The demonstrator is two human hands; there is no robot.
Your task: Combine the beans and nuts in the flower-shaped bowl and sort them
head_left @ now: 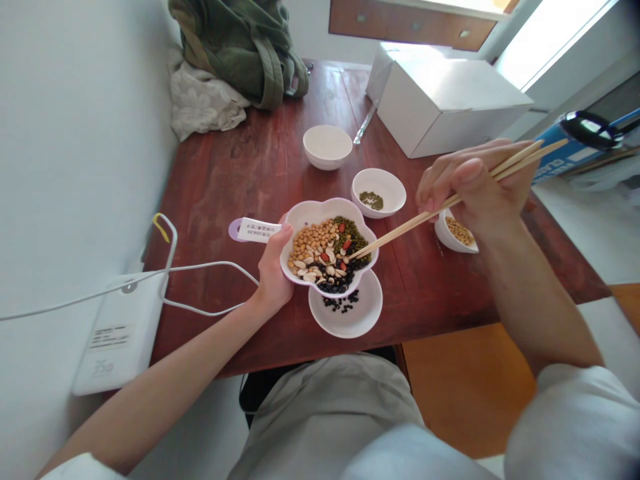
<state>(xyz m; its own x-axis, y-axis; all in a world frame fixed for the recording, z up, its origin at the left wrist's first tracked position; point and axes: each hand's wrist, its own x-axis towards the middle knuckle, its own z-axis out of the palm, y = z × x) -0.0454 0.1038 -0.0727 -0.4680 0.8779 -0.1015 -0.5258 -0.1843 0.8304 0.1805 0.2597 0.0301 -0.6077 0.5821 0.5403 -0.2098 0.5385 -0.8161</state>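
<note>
My left hand (pixel 277 273) grips the left side of a flower-shaped bowl (pixel 304 211), raised over the table and tilted toward me. Inside it lie yellow soybeans (pixel 314 235), green mung beans (pixel 356 235), black beans (pixel 334 283), pale seeds or nuts and a few red peanuts. My right hand (pixel 473 180) is closed on a pair of wooden chopsticks (pixel 411 225), whose tips reach into the beans. Partly under the flower-shaped bowl, a white bowl (pixel 353 323) holds several black beans. Behind stand a bowl (pixel 393 190) with mung beans and a plain white bowl (pixel 327 147).
A bowl of yellow beans (pixel 457 233) sits partly behind my right wrist. At the back are a white box (pixel 445 100), a silvery strip (pixel 365 125) and a green bag (pixel 240 50). A white cable (pixel 205 265) and white power bank (pixel 117 340) lie at left.
</note>
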